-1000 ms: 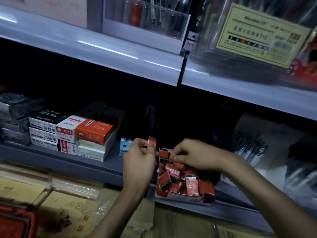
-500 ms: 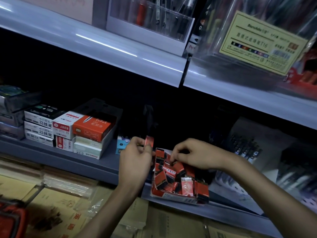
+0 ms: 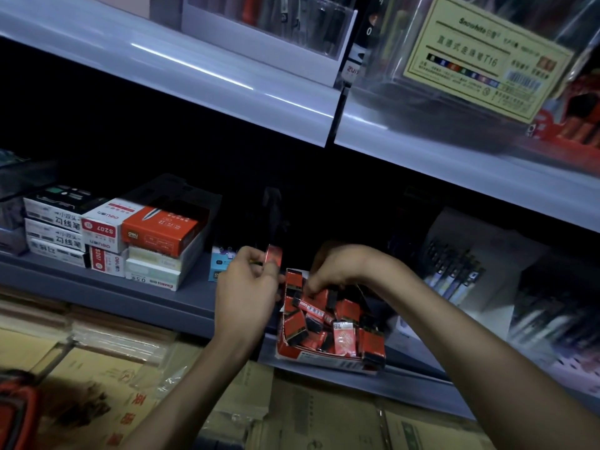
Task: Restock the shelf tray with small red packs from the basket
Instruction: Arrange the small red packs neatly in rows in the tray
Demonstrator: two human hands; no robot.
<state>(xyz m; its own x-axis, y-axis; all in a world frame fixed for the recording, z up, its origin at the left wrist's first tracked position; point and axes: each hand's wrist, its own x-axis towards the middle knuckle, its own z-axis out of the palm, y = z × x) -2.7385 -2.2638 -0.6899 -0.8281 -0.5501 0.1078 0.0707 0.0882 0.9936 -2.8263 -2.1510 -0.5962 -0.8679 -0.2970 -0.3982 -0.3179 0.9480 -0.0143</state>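
Head view. Dim aisle, lower shelf (image 3: pixel 136 297).

- The shelf tray (image 3: pixel 324 358) sat at the shelf's front edge, tipped a little forward. It was heaped with small red packs (image 3: pixel 344 332) lying at all angles, some riding above the low front wall.
- The left hand (image 3: pixel 246 289) was beside the tray's left wall. Its thumb and fingertips pinched one red pack (image 3: pixel 274 254) upright, above the tray's back left corner.
- The right hand (image 3: pixel 341 271) was over the back of the tray, fingers curled down onto the heap. The dark hid whether they gripped a pack or only pressed.

Risks, as judged:
- Pushing another pack into so loose a heap could send one over the front wall, down to the cartons (image 3: pixel 292 414) below.
- Downward pressure from the right hand might nudge the tilted tray past the shelf edge.
- The left hand's light pinch could let its pack slip if it bumped the tray wall.
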